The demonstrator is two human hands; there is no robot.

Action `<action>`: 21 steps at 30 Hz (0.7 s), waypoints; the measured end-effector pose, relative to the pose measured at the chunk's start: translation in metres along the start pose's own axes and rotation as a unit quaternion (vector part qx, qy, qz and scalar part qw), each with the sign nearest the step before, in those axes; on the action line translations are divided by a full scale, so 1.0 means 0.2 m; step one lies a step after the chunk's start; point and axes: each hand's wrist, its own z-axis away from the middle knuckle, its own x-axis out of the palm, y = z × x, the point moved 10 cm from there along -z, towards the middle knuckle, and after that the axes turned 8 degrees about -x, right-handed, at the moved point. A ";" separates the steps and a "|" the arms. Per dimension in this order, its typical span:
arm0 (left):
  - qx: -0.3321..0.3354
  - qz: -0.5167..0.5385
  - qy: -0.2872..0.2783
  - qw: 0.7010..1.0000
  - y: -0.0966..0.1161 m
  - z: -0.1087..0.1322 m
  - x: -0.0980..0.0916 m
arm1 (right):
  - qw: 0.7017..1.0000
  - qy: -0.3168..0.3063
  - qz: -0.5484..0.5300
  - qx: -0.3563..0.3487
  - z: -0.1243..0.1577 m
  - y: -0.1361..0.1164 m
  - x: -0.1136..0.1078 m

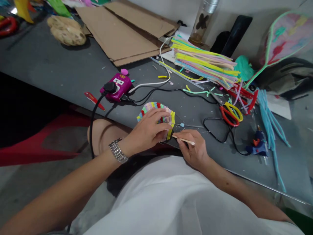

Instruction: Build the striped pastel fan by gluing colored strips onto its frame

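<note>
One striped pipe-cleaner piece point(153, 105) is lying near the table's front edge, almost at centre view and just in front of the person's body. The left hand point(150, 126) is holding it, fingers curling over the top and partly covering it. The right hand point(195, 147), at 4 o'clock of the piece, is pinching one slim stick point(186, 140) between thumb and fingers; its near end is pointing at the yellow edge, though contact cannot be told. One thin rod point(194, 126) with one pale blue bit point(182, 125) on it is extending toward 3 o'clock. Step in hand, as judged: fine work with the stick at that edge. The next move is probably calling for a steady left hold and small, precise stick control on the right. Counts, working outward from the piece: one pair of scissors point(228, 112) is resting at 3 o'clock, handles red and yellow; one glue gun point(258, 143) is sitting between 3 and 4; one loose group of blue pipe cleaners point(267, 114) is trailing beyond the scissors, strands not countable. At 10 o'clock one purple socket block point(118, 85) is holding one black plug point(110, 87); one red cutter point(94, 100) is lying closer to 9. One multicoloured pipe-cleaner bundle point(205, 62) is occupying 1 o'clock, and at least two cardboard sheets point(124, 36) are overlapping at 11.
</note>
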 end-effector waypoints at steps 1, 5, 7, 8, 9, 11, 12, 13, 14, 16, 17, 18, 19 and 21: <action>0.003 -0.001 -0.012 1.000 0.01 0.01 0.00 | 1.000 0.002 0.003 0.000 0.00 0.01 0.00; 0.018 -0.008 -0.044 0.999 0.03 0.05 0.03 | 1.000 0.007 0.014 0.009 0.01 0.04 -0.02; 0.016 -0.023 -0.067 0.997 0.02 0.05 0.06 | 1.000 0.012 0.015 0.012 0.01 0.05 -0.03; 0.015 -0.033 -0.082 0.996 0.02 0.05 0.08 | 1.000 0.014 0.014 0.011 0.02 0.05 -0.03; 0.014 -0.042 -0.095 0.994 0.02 0.05 0.10 | 1.000 0.017 0.011 0.009 0.02 0.05 -0.03; 0.014 -0.051 -0.111 0.992 0.02 0.05 0.11 | 1.000 0.023 0.003 0.007 0.02 0.05 -0.04; 0.012 -0.051 -0.112 0.992 0.02 0.04 0.12 | 1.000 0.025 -0.001 0.006 0.02 0.06 -0.04; 0.011 -0.049 -0.109 0.993 0.02 0.04 0.12 | 1.000 0.027 -0.004 0.006 0.02 0.06 -0.04; 0.008 -0.047 -0.105 0.993 0.02 0.04 0.11 | 1.000 0.028 -0.008 0.006 0.02 0.06 -0.04; 0.005 -0.041 -0.094 0.995 0.01 0.04 0.11 | 0.999 0.026 -0.018 0.012 0.02 0.06 -0.04; 0.003 -0.039 -0.088 0.995 0.01 0.04 0.11 | 0.999 0.026 -0.025 0.016 0.02 0.07 -0.04; 0.002 -0.037 -0.083 0.996 0.00 0.04 0.11 | 0.999 0.028 -0.033 0.020 0.02 0.07 -0.05; 0.000 -0.035 -0.078 0.996 0.00 0.04 0.10 | 0.999 0.030 -0.040 0.019 0.01 0.06 -0.05; -0.004 -0.030 -0.071 0.997 0.00 0.04 0.10 | 0.998 0.031 -0.051 0.007 0.01 0.04 -0.06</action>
